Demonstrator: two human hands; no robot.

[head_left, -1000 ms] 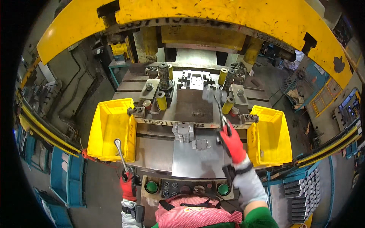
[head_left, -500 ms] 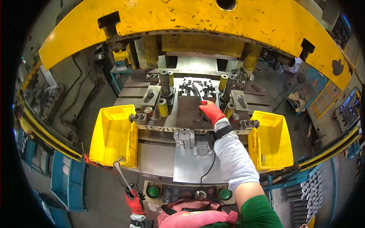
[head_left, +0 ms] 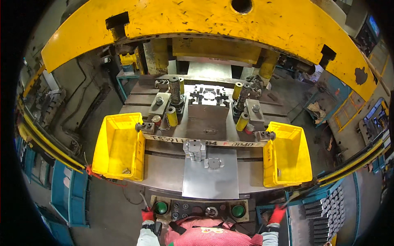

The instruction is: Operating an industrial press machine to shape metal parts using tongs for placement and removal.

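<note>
My left hand point(head_left: 148, 214), in a red glove, is closed round a slim metal tool point(head_left: 143, 198) beside the left green button point(head_left: 161, 208). To the right of the right green button point(head_left: 238, 211) is my right hand point(head_left: 278, 215), also red-gloved, closed on a long thin tool point(head_left: 292, 198) too blurred to name. Both hands are apart from the buttons. Farther off, a small flat metal piece point(head_left: 209, 95) lies in the press die point(head_left: 196, 95). A stack of metal parts point(head_left: 194, 150) and a single flat part point(head_left: 214, 163) rest on the sheet-metal plate point(head_left: 210, 183).
Yellow bins stand left point(head_left: 100, 153) and right point(head_left: 308, 164) of the plate. The yellow press ram point(head_left: 184, 16) spans overhead. Guide posts point(head_left: 175, 92) rise beside the die. A rack of stacked metal parts point(head_left: 328, 209) is at lower right.
My right hand has drawn back from the die to the lower right, with its tool. My left hand has shifted slightly up, nearer the left button. A flat piece now shows in the die.
</note>
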